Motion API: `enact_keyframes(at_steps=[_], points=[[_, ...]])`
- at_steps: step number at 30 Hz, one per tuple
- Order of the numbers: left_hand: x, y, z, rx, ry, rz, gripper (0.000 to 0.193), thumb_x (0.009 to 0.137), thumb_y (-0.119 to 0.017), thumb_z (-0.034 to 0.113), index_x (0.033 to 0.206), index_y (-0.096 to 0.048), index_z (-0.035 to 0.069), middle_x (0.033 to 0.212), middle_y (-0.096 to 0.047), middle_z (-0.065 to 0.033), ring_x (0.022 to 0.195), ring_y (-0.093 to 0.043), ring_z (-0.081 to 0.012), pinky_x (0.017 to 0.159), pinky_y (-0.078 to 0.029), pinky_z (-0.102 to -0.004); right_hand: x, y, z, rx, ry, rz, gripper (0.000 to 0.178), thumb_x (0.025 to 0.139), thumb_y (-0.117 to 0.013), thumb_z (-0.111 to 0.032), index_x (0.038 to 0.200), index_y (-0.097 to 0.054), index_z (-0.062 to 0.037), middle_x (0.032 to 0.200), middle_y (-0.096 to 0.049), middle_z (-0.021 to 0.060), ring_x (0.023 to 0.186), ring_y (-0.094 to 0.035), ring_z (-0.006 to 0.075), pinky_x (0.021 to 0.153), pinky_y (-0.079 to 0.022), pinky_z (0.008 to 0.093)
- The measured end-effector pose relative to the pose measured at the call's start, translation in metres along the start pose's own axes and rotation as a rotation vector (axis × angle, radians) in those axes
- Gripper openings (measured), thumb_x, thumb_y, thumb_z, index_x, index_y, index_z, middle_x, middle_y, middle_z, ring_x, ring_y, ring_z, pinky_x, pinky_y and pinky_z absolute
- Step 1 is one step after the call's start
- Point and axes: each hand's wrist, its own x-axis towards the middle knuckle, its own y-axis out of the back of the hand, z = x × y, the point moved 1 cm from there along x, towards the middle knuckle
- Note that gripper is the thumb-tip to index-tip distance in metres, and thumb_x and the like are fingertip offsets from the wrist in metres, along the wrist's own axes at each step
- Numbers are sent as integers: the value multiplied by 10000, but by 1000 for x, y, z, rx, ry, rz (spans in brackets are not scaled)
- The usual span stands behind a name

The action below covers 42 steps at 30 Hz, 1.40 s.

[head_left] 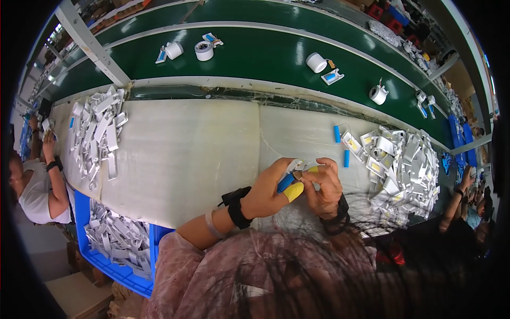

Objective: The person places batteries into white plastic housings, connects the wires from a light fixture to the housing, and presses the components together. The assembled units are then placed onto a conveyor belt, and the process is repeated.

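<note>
My left hand [265, 192] is closed around a small white plastic housing [299, 164] with a blue cylindrical battery [286, 183] in it. A yellow finger cot covers the left thumb, which presses beside the battery. Close against it, my right hand [325, 190] has its fingers pinched together at the housing, by a small brownish piece [297, 174]. Fingers hide what exactly the right hand grips. Two loose blue batteries [347, 158] lie on the table to the right, one wired to a white housing [350, 142] with a yellow panel.
White housings are heaped at right [406, 165] and left [98, 130]; more fill a blue crate [114, 274] at lower left. Beyond the pale table [175, 154], a green conveyor [255, 53] carries white cylindrical lamp-like parts [316, 63]. Co-workers sit at both sides.
</note>
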Motion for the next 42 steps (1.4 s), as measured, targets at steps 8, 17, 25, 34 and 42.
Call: enact_keyframes(at_steps=[8,17,25,34,42], points=[[0,0,-2,157,-59,5,414,913,-565,127,1284,-449,-14,1093,-553,-201,958,-581,-361,826,-466,-386,1,2,2,-5,26,-25,177,735,-733,19,884,-651,-32,797,-606,45,721,-561,214,889,-457,474],[0,-1,-2,163,-52,20,358,908,-534,80,1253,-484,-3,1064,-560,-196,945,-578,-371,814,-467,-393,2,1,2,6,32,-15,177,729,-724,30,881,-658,-32,787,-592,48,718,-556,214,898,-459,478],[4,1,2,278,-59,-10,373,918,-542,104,1269,-471,-1,1104,-556,-201,978,-576,-385,828,-472,-408,-3,-3,5,-66,52,-14,204,717,-722,30,894,-651,-42,829,-594,55,748,-568,225,896,-464,476],[2,2,8,174,136,-67,406,926,-547,122,1296,-448,-14,1110,-544,-201,985,-565,-381,845,-463,-407,3,4,5,-33,78,-77,220,706,-708,32,899,-652,-58,870,-614,58,831,-598,246,942,-467,476],[0,-1,1,248,17,-8,370,905,-543,82,1262,-493,-2,1073,-564,-188,962,-572,-377,822,-467,-401,-2,1,4,-27,70,-51,219,698,-717,33,890,-658,-56,839,-608,59,795,-596,242,940,-475,477]])
